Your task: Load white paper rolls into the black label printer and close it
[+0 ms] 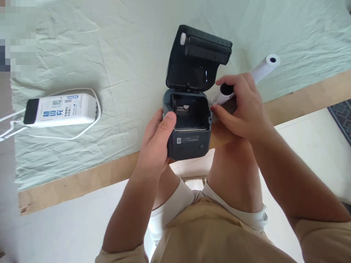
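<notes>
A small dark grey label printer (189, 142) sits at the table's near edge with its lid (196, 58) swung up and its paper bay empty. My left hand (157, 140) grips the printer's left side, thumb on the bay's rim. My right hand (241, 106) is closed round a white paper roll (225, 91) just right of the open bay. A second white paper roll (265, 65) lies on the cloth behind my right hand.
A pale green cloth (123, 54) covers the wooden table (82, 180). A white power bank (61, 109) with a white cable lies at the left. My knees and beige shorts are below the table edge. A patterned rug (341, 117) shows at the right.
</notes>
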`<action>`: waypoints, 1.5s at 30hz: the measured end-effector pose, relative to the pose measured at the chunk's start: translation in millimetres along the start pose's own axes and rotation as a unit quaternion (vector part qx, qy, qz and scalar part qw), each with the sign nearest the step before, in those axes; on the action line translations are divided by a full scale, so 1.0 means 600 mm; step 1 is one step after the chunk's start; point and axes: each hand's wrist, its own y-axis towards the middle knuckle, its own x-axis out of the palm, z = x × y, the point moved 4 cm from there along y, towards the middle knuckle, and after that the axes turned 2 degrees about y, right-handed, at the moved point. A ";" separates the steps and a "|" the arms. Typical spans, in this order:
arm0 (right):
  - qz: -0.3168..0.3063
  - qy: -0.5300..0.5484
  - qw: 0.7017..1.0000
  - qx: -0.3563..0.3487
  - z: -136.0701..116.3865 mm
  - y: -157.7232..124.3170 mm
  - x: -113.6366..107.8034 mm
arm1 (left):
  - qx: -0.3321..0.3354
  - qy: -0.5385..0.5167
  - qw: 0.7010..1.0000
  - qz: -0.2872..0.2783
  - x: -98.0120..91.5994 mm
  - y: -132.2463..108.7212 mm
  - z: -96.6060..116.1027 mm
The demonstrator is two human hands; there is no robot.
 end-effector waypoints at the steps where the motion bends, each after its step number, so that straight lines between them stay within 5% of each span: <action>1: 0.003 -0.004 1.000 0.007 0.000 0.000 0.000 | -0.002 0.000 1.000 0.003 -0.001 -0.001 0.000; 14: 0.025 0.022 0.994 0.108 -0.006 -0.005 -0.011 | -0.013 -0.003 1.000 0.013 0.003 -0.005 0.002; 27: 0.054 0.110 0.988 0.090 0.022 -0.013 0.000 | 0.020 0.030 0.999 -0.005 -0.007 -0.004 -0.002; 30: 0.120 0.159 0.979 0.051 0.008 -0.014 -0.016 | 0.024 0.031 0.999 0.008 -0.008 -0.002 -0.006; 33: 0.211 0.132 0.968 -0.022 -0.050 -0.012 -0.048 | 0.008 0.029 1.000 0.009 -0.005 -0.003 -0.006; 34: 0.209 0.123 0.970 -0.033 -0.073 -0.008 -0.053 | 0.006 0.023 1.000 0.009 -0.004 -0.003 -0.005; 39: -0.006 0.014 0.999 -0.045 -0.139 0.030 -0.020 | 0.027 0.012 0.999 0.016 0.002 -0.004 0.003; 45: 0.033 0.047 0.995 -0.086 -0.134 0.030 -0.004 | 0.029 0.016 0.999 0.013 0.001 -0.004 0.000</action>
